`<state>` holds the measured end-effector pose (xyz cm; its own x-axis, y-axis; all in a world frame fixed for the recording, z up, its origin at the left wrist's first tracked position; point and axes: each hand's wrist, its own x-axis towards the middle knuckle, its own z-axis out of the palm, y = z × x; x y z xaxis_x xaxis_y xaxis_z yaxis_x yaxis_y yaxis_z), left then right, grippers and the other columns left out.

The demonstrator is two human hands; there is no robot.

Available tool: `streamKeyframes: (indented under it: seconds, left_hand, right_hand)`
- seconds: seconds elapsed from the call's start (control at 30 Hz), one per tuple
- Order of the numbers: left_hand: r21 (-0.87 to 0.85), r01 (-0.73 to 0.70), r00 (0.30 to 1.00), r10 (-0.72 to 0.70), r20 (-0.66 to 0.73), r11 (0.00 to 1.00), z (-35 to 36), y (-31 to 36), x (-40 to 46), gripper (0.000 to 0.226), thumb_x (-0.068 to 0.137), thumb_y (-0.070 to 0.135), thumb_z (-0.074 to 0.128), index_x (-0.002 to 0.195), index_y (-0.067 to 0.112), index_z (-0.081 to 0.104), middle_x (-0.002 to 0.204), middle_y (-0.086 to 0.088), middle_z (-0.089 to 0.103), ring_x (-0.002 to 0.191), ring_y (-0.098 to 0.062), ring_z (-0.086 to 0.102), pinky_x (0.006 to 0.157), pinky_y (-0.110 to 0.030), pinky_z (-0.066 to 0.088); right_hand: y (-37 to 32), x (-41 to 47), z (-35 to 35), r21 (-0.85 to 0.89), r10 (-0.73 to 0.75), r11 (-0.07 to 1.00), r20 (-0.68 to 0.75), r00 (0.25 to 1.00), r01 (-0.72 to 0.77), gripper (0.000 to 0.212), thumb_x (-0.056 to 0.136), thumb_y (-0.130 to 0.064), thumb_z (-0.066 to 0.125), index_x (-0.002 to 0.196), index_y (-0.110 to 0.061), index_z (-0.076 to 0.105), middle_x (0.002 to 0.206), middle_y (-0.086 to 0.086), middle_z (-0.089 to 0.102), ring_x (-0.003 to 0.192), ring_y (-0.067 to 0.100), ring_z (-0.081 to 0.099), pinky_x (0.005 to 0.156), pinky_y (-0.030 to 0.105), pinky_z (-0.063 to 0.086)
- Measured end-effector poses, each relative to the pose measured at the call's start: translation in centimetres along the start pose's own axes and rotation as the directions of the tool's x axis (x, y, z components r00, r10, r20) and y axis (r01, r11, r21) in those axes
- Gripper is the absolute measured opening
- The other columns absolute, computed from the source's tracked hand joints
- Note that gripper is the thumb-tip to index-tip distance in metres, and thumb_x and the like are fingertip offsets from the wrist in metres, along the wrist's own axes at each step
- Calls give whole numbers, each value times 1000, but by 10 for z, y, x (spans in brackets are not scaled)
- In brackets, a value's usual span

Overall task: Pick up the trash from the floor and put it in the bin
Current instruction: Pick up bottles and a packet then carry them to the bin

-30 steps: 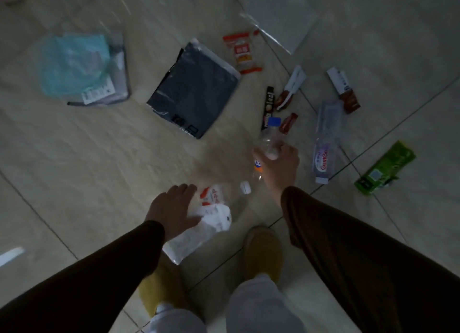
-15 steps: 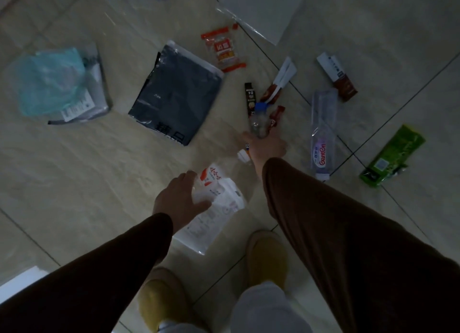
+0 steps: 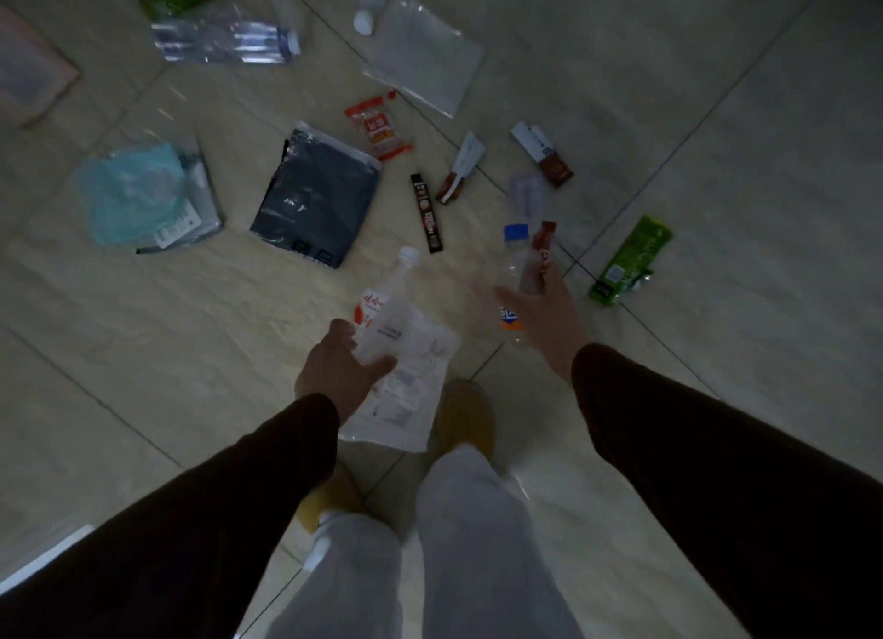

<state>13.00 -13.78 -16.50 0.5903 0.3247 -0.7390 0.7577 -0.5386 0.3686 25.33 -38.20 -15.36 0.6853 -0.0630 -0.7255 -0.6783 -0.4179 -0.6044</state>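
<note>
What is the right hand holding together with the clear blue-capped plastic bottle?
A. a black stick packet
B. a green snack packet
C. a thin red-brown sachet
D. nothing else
C: the right hand grips the clear blue-capped plastic bottle with a thin red-brown sachet pressed against it.

blue-capped bottle [image 3: 518,266], green wrapper [image 3: 630,258]

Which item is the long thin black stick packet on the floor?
Start at the dark grey flat bag lying mid-floor. Just to its right lies the black stick packet, apart from it. Unlike the brown-and-white sachets nearby, it is all black, narrow, with light print.
</note>
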Motion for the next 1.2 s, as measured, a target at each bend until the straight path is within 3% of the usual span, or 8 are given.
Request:
streamKeyframes:
  seconds: [0.3, 0.37, 0.47, 0.6, 0.73, 0.9, 1.0, 1.2]
  left_hand:
    - [33, -117, 993, 118, -31, 993, -38, 131, -110, 66, 74, 49, 76, 123, 19, 44, 106, 2, 63, 91, -23, 63, 84, -40, 53]
    - [46, -122, 991, 124, -42, 992, -32, 161, -124, 68, 74, 48, 77, 125, 18, 44, 106, 0, 63, 89, -22, 62, 82, -38, 51]
    - [79, -122, 991, 126, -52, 989, -10, 205, -139, 71, 73, 48, 78, 127, 18, 43, 111, -4, 65, 91, -23, 63, 83, -40, 53]
    - [66, -117, 990, 122, -74, 991, 27, 269, -156, 70, 74, 46, 79, 127, 17, 43, 113, -4, 62, 95, -26, 63, 85, -42, 52]
    - [7, -114, 986, 114, -119, 993, 58, 324, -166, 65, 77, 43, 78, 125, 17, 42, 105, 3, 56, 88, -21, 57, 77, -34, 44]
    - [-42, -98, 988, 92, -128, 994, 73, 372, -152, 65, 75, 48, 77, 123, 21, 41, 109, 2, 59, 89, -21, 60, 76, -35, 48]
    - [-85, -63, 991, 52, -124, 994, 70, 394, -134, 68, 73, 51, 77, 124, 24, 41, 117, -2, 63, 91, -22, 62, 79, -37, 52]
    - [-163, -14, 988, -12, -155, 986, 38, 432, -96, 69, 72, 51, 77, 125, 26, 40, 109, 2, 60, 88, -22, 62, 75, -34, 49]
  right_hand:
    - [-42, -113, -149, 51, -85, 995, -80, 993, 89, 94, 79, -34, 83, 154, -35, 28, 132, -9, 60, 114, 15, 63, 90, 35, 54]
    - [-36, -117, -185, 75, -44, 996, -83, 996, 51, 88, 74, -39, 84, 149, -30, 38, 130, -3, 65, 114, 21, 66, 96, 44, 55]
    - [-30, -114, -245, 83, -29, 996, -70, 997, 35, 67, 75, -40, 84, 131, -21, 52, 119, -2, 68, 106, 17, 68, 87, 34, 55]
    - [-26, -100, -327, 50, -36, 998, -74, 997, 40, 58, 76, -41, 84, 120, -19, 53, 109, -2, 68, 99, 17, 68, 73, 28, 50]
    - [-43, -81, -392, 91, -14, 996, -84, 996, 21, 55, 78, -35, 82, 121, -22, 49, 105, -5, 64, 92, 15, 67, 77, 39, 59]
    - [-86, -54, -422, 34, -47, 998, -27, 999, 48, 40, 85, -32, 77, 116, -23, 52, 122, 3, 57, 102, 18, 61, 84, 34, 54]
    - [-115, -31, -419, 7, -58, 998, -20, 998, 58, 70, 81, -38, 80, 136, -15, 42, 118, 0, 58, 103, 17, 62, 85, 32, 51]
    - [-189, 32, -416, -43, -108, 993, 5, 994, 108, 73, 81, -36, 80, 139, -15, 40, 117, -2, 57, 101, 17, 61, 86, 33, 47]
